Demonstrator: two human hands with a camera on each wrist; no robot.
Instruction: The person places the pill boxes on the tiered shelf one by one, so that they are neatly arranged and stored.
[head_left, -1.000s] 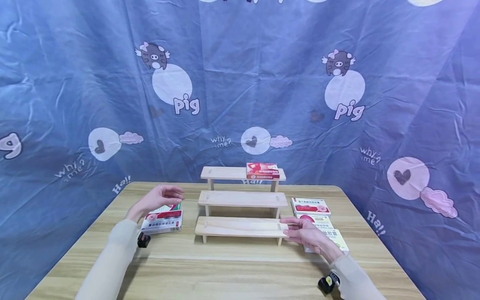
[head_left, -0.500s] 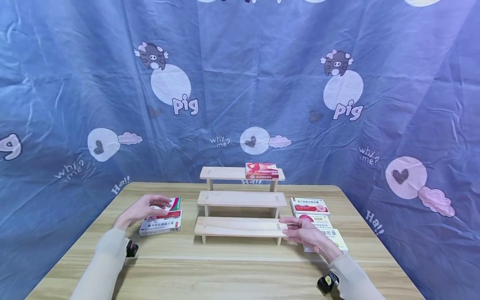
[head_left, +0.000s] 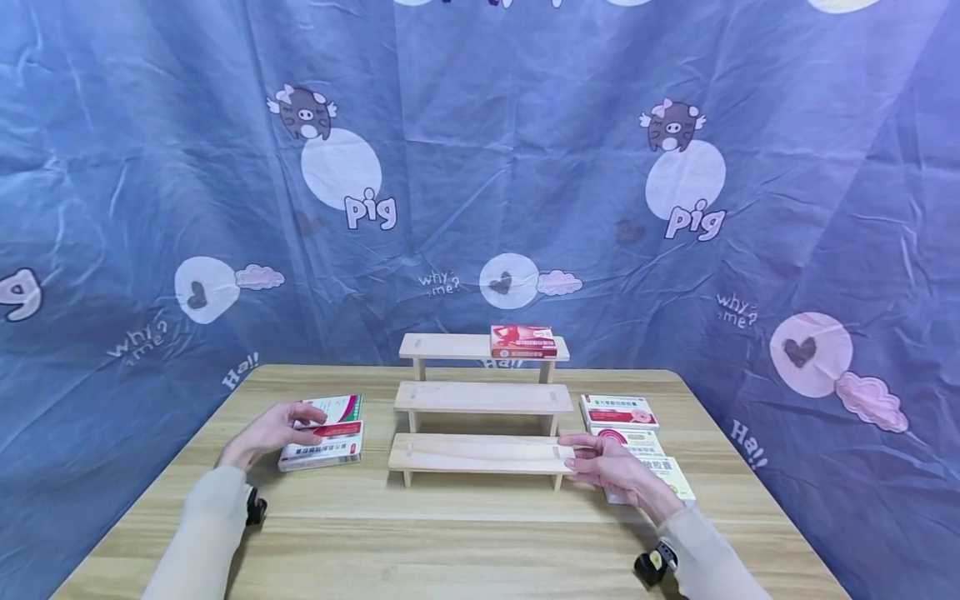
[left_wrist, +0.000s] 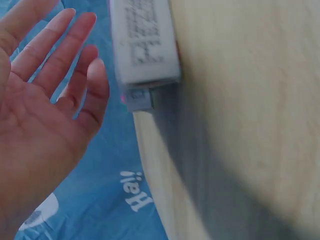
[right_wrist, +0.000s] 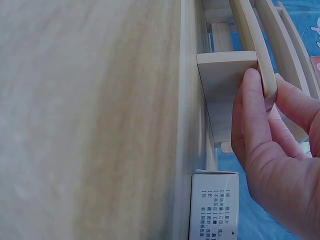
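Observation:
In the head view a three-step wooden display stand [head_left: 480, 398] stands mid-table. My right hand [head_left: 618, 473] pinches the right end of its lowest step [head_left: 472, 452]; the right wrist view shows thumb above and fingers [right_wrist: 256, 107] beneath the board. At the left, my left hand [head_left: 262, 433] hovers over a white-and-red medicine box [head_left: 330, 452], its fingers relaxed. Behind that box lies another with a green corner [head_left: 347, 407]. In the left wrist view the left palm faces the camera, apart from the box end [left_wrist: 145, 45], with nothing in it.
A red medicine box [head_left: 523, 342] lies on the top step, toward its right. Right of the stand are several white medicine boxes, including a red-striped one [head_left: 618, 414] at the back and a pale yellow one [head_left: 675, 477] partly behind the right hand. A blue printed curtain [head_left: 480, 208] hangs behind the table.
My left hand has moved left and lower, uncovering more of the boxes there. The right hand keeps its hold on the lowest step, and the stand has not moved.

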